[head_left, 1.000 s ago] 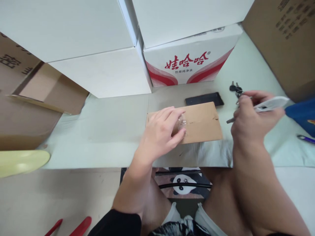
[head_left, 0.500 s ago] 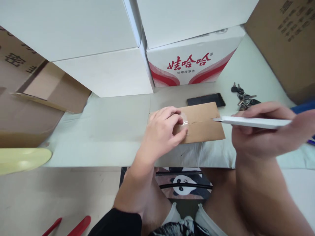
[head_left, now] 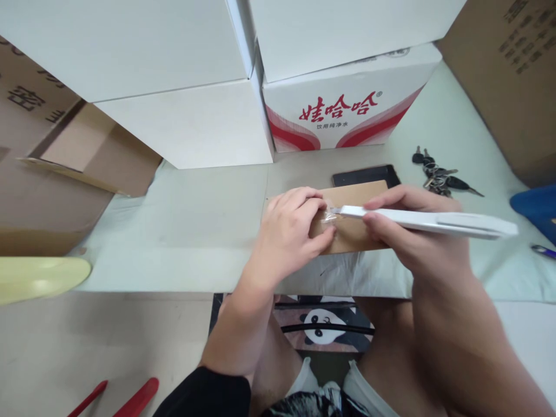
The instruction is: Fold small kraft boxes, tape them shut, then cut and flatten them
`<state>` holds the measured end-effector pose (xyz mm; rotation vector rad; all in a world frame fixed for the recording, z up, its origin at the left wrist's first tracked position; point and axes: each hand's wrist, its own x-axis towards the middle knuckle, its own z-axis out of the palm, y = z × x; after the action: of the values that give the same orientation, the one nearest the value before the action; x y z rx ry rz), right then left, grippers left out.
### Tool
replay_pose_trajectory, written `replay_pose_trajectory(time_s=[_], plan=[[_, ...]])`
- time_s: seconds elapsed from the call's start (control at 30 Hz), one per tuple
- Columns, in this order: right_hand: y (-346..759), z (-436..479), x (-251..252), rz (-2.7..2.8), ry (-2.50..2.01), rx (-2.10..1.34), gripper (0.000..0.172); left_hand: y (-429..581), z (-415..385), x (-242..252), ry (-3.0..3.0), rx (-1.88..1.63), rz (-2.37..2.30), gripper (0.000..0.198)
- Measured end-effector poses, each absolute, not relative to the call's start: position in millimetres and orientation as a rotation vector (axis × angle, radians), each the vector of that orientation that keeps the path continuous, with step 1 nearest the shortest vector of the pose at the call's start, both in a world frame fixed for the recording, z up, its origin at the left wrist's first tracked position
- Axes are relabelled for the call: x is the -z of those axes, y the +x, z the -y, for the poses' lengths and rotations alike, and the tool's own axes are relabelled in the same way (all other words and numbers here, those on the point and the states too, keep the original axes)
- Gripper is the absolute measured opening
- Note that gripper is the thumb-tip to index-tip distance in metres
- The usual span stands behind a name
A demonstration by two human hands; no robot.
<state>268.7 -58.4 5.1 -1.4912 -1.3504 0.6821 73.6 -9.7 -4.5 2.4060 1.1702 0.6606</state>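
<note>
A small flat brown cardboard box point(head_left: 357, 194) lies on the pale green cloth. My left hand point(head_left: 290, 229) grips its left part from above, fingers bent over the top and thumb at the near side. Clear tape point(head_left: 330, 216) shows on the box just right of those fingers. In my right hand point(head_left: 430, 246) is a white utility knife point(head_left: 452, 223), pinched near its front end. Its blade points left and meets the tape close to my left fingertips. The left end of the box is hidden under my left hand.
Behind the box lies a dark phone point(head_left: 365, 175), with a bunch of keys point(head_left: 438, 174) to its right. White boxes point(head_left: 186, 127) and a red-and-white carton point(head_left: 343, 116) stand at the back. Large brown cartons point(head_left: 508, 75) flank the table. A blue object point(head_left: 536, 205) sits at right.
My right hand has moved left with the utility knife, bringing the blade from the box's right end to the tape near my left fingers. My left hand stays on the box.
</note>
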Motion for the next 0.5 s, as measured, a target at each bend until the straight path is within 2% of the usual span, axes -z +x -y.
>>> replay_pose_trajectory(time_s=[0.23,0.5], plan=[[259.6,52.8,2.9,1.298,-1.555,-0.646,0.030,75.1,9.3,4.3,2.421,-0.645,-1.164,0.018],[257.7,53.4,2.2,1.347,-1.577,-0.637,0.031,75.8,9.2,4.2,2.427,-0.657,-1.163,0.016]])
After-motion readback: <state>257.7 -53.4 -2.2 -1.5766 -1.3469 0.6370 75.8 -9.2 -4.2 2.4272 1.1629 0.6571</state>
